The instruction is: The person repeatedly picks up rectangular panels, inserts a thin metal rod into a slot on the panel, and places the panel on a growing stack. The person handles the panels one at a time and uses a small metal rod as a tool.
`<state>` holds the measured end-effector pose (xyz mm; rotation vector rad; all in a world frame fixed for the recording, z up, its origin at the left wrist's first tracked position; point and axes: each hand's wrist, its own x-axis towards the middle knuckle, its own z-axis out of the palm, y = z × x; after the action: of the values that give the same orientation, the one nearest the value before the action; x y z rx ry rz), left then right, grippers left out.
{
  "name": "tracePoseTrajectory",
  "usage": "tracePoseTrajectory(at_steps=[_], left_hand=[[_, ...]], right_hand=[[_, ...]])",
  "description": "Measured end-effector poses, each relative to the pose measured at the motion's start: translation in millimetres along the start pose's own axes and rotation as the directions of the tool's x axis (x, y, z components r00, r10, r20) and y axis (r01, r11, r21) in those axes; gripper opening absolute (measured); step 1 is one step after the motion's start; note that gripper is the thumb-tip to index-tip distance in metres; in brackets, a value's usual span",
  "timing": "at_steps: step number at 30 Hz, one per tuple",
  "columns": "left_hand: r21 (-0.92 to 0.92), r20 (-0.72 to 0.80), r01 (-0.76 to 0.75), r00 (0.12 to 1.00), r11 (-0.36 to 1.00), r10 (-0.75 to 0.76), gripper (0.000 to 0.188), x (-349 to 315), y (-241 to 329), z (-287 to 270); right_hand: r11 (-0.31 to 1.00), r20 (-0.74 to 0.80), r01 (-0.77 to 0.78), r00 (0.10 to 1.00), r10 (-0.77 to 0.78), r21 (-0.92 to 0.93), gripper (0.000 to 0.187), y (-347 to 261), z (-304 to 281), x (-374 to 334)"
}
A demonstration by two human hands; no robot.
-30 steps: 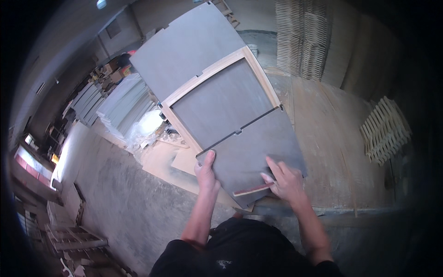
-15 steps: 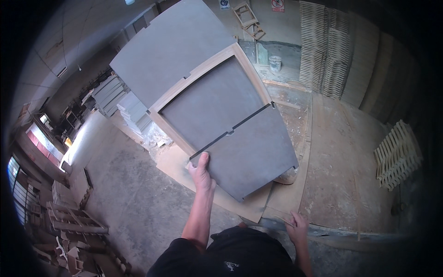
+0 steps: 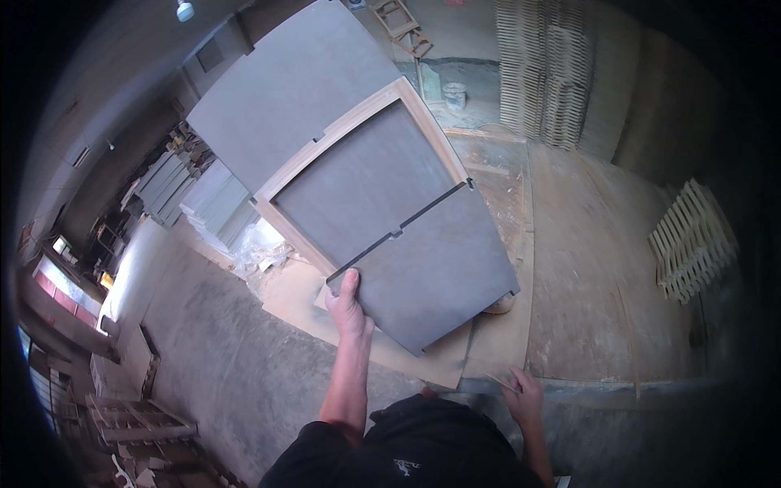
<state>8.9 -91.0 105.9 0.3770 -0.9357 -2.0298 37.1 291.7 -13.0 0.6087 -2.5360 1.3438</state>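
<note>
My left hand [image 3: 350,311] is closed on the left edge of a grey panel [image 3: 443,268], its thumb lying on the top face. This panel meets a pale wooden frame [image 3: 299,239] along a dark slotted seam, and a grey recess shows inside the frame. Beyond the frame, a larger grey board [image 3: 301,89] with small notches slopes up and away. Low on the right, apart from the panel, my right hand [image 3: 525,397] pinches a thin pale stick [image 3: 501,381]; its exact kind is too small to tell.
A worn wooden worktop [image 3: 582,268] extends to the right, with a slatted stack of wooden pieces [image 3: 693,240] on it. Taller slatted stacks [image 3: 521,73] and a bucket [image 3: 454,96] stand behind. Grey board stacks [image 3: 220,203] and wooden scraps [image 3: 134,415] lie to the left.
The whole view has shifted slightly, with the background sliding left and up on the right side. My left hand keeps its hold on the panel, and the right still pinches the stick.
</note>
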Motion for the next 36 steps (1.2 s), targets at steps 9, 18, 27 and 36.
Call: tracePoseTrajectory(at_steps=[9,18,27,36], left_hand=[[0.109,0.078,-0.123,0.990,0.986,0.115,0.048,23.6,-11.0,10.0],[0.207,0.220,-0.118,0.973,0.971,0.072,0.045,57.1,-26.6,3.1],[0.250,0.287,-0.006,0.955,0.968,-0.068,0.042,88.0,-62.0,2.9],[0.250,0.345,0.185,0.900,0.950,-0.266,0.052,100.2,-98.2,10.2]], right_hand=[[0.994,0.016,-0.075,0.997,0.077,-0.080,0.037,-14.3,16.0,3.9],[0.969,-0.049,-0.130,0.991,0.122,-0.211,0.034,-36.4,32.5,9.5],[0.928,-0.102,-0.265,0.964,0.247,-0.262,0.036,-56.1,65.5,6.8],[0.840,-0.180,-0.449,0.893,0.413,-0.305,0.034,-82.4,91.6,-11.2]])
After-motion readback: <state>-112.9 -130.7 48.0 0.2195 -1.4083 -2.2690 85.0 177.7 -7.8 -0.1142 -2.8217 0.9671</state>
